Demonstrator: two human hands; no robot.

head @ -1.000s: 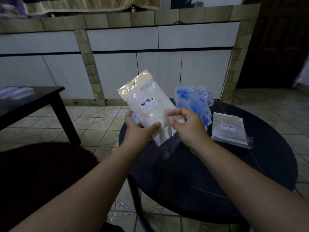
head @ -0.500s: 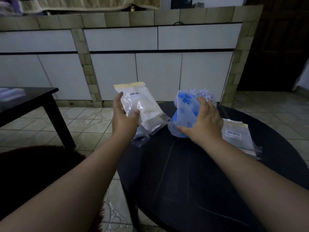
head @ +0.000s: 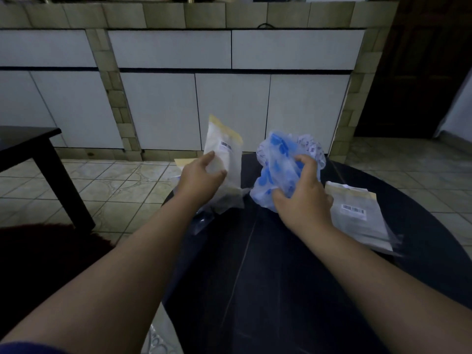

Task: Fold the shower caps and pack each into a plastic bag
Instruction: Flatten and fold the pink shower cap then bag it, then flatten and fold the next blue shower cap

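Two hands work over the dark round surface point(head: 293, 290): the right hand point(head: 301, 198), fingers curled, grips the crumpled blue shower cap point(head: 278, 164); just leftward, the left hand point(head: 201, 178) pinches the upright filled plastic bag point(head: 224, 159).

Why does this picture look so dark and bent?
Head view: dim, bluish light; the dark table swallows detail; the wide lens bows the cabinet lines; the right hand on the blue cap looks slightly soft, the barcodes unreadable.
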